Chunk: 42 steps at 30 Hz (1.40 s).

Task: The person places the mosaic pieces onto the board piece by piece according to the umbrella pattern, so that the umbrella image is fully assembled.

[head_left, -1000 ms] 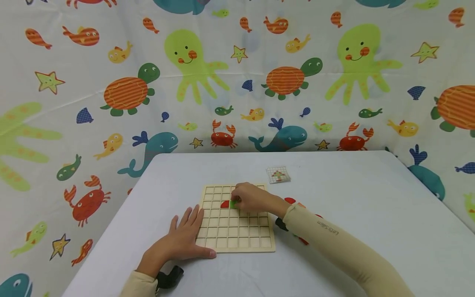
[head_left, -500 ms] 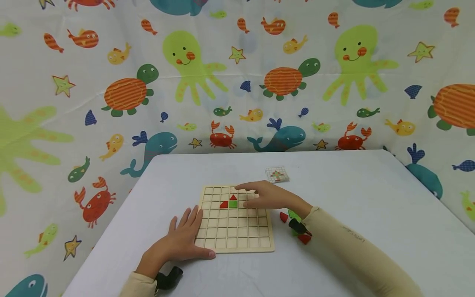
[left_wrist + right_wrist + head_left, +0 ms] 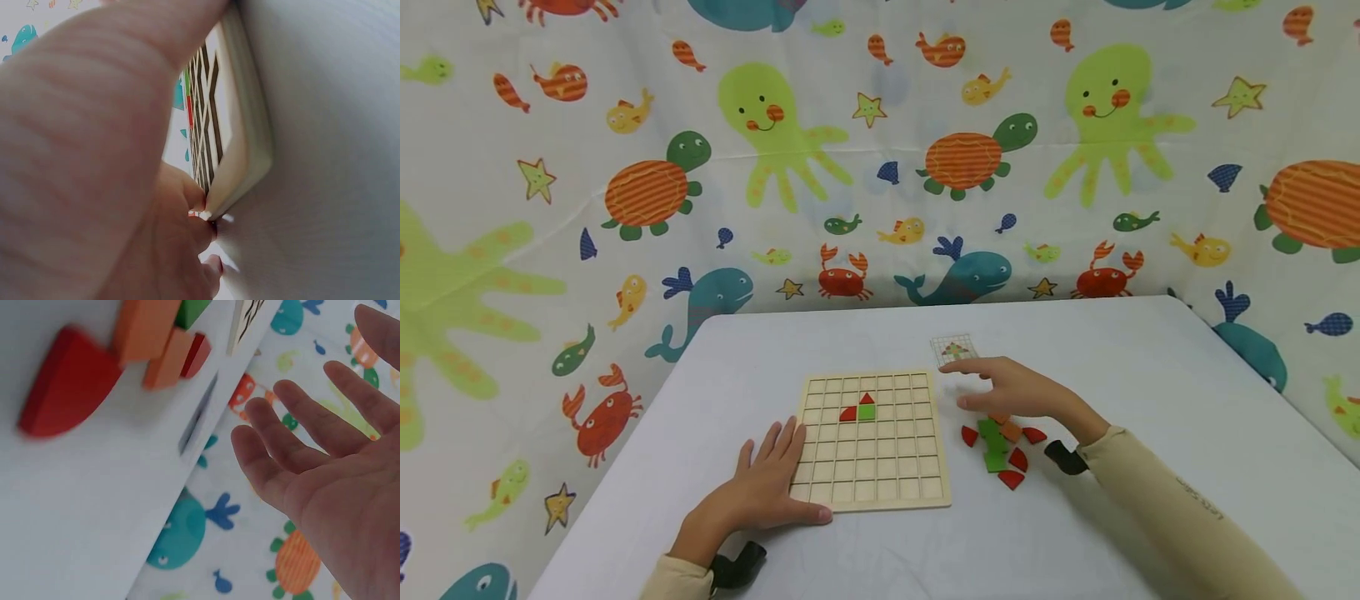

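A wooden grid board [image 3: 880, 462] lies flat on the white table. In its upper left part sit a red quarter-round block [image 3: 848, 414], a green square block [image 3: 866, 412] and a red triangle block [image 3: 867, 398]. My left hand [image 3: 767, 479] rests spread along the board's left edge and lower corner, its thumb at the front edge. Over the table to the board's right hovers my right hand [image 3: 1018, 387], fingers extended and holding nothing. Just below it lie loose blocks: several green ones [image 3: 995, 446], orange ones [image 3: 1011, 431] and red quarter-rounds [image 3: 1011, 479].
Behind the right hand's fingertips lies a small pattern card [image 3: 951, 346], partly covered by them. A curtain [image 3: 880, 167] printed with sea animals hangs beyond the table's far edge. A black wrist camera [image 3: 1066, 457] sits under the right wrist.
My right hand has let go of the red triangle above the green square and moved right, off the board. The loose blocks have come into view. My left hand stays at the board.
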Motion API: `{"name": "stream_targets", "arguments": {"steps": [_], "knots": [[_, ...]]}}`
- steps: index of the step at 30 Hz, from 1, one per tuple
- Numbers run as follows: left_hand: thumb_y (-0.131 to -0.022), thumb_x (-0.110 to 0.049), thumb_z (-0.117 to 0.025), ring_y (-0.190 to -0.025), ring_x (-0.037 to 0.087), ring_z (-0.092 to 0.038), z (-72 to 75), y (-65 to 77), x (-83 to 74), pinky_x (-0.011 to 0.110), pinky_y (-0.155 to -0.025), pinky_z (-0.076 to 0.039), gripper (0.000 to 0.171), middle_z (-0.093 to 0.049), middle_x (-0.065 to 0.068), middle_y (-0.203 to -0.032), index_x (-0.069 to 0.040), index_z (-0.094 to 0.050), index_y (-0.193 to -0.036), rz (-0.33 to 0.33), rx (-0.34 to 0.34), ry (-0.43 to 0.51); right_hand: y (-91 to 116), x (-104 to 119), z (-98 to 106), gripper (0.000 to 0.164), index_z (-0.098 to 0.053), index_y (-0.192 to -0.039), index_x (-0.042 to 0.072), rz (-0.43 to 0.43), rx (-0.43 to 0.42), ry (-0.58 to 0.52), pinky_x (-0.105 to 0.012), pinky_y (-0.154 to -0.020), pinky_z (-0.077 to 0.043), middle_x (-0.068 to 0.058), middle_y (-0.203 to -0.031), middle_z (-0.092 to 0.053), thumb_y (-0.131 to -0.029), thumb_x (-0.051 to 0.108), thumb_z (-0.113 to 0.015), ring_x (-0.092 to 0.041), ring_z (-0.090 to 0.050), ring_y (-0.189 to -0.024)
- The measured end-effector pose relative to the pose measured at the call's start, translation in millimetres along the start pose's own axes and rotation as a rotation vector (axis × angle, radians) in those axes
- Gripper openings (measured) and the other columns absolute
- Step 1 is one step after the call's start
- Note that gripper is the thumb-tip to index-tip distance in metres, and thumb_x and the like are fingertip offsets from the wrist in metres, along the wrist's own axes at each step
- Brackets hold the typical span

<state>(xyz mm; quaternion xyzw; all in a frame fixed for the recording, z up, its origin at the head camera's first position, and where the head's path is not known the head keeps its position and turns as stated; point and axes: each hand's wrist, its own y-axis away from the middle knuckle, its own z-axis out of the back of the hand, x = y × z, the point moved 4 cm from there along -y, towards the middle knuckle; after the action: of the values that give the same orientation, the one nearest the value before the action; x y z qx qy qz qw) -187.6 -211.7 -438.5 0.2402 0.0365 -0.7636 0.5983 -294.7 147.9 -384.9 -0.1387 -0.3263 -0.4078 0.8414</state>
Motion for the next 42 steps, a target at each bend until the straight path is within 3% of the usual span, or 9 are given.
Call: {"name": "stream_targets", "arguments": {"steps": [6,11,16,26,42], "knots": [[-0.074,-0.070,-0.086,-0.160,0.052,-0.003,-1.1,-1.2,0.6,0.078,-0.119,0.001,0.139,-0.010,0.029,-0.175,0.008,-0.018,-0.167,0.001,-0.006,0.000,28.4,-13.5,15.6,0.054,-0.060,-0.150,0.004,-0.032,-0.009,0.021,-0.064,-0.110,-0.045,-0.016,-0.147,-0.062,-0.102,0.026,-0.074,-0.041,-0.055,-0.135],[-0.075,-0.071,-0.086,-0.160,0.051,-0.003,-1.2,-3.0,-0.8,0.077,-0.119,0.001,0.139,-0.010,0.028,-0.175,0.007,-0.017,-0.167,-0.002,-0.005,0.003,54.8,-25.8,22.3,0.046,-0.064,-0.140,0.000,-0.086,0.015,0.035,-0.050,-0.096,-0.057,-0.010,-0.124,-0.069,-0.100,0.019,-0.077,-0.031,-0.063,-0.114],[-0.074,-0.071,-0.086,-0.160,0.051,-0.003,-1.5,-4.4,-2.4,0.077,-0.119,0.001,0.139,-0.009,0.028,-0.175,0.006,-0.017,-0.168,-0.006,-0.003,0.004,71.6,-42.3,21.1,0.039,-0.066,-0.126,0.003,-0.164,0.072,0.029,-0.036,-0.084,-0.056,-0.003,-0.107,-0.063,-0.094,0.017,-0.084,-0.024,-0.058,-0.102],[-0.076,-0.070,-0.086,-0.160,0.051,-0.002,-0.3,-4.2,-4.6,0.077,-0.119,0.001,0.139,-0.009,0.028,-0.176,0.007,-0.016,-0.168,-0.015,0.008,0.012,76.1,-53.2,12.9,0.027,-0.064,-0.106,0.008,-0.165,0.088,0.047,-0.032,-0.074,-0.050,0.000,-0.090,-0.056,-0.089,0.006,-0.084,-0.019,-0.054,-0.088],[-0.076,-0.069,-0.087,-0.160,0.052,-0.001,4.2,2.2,-3.4,0.077,-0.119,0.002,0.139,-0.007,0.029,-0.175,0.008,-0.016,-0.167,-0.009,0.011,0.023,69.3,-52.1,9.0,0.023,-0.062,-0.100,0.009,-0.123,0.046,0.068,-0.029,-0.069,-0.049,0.002,-0.084,-0.056,-0.092,0.007,-0.083,-0.016,-0.054,-0.080]]}}
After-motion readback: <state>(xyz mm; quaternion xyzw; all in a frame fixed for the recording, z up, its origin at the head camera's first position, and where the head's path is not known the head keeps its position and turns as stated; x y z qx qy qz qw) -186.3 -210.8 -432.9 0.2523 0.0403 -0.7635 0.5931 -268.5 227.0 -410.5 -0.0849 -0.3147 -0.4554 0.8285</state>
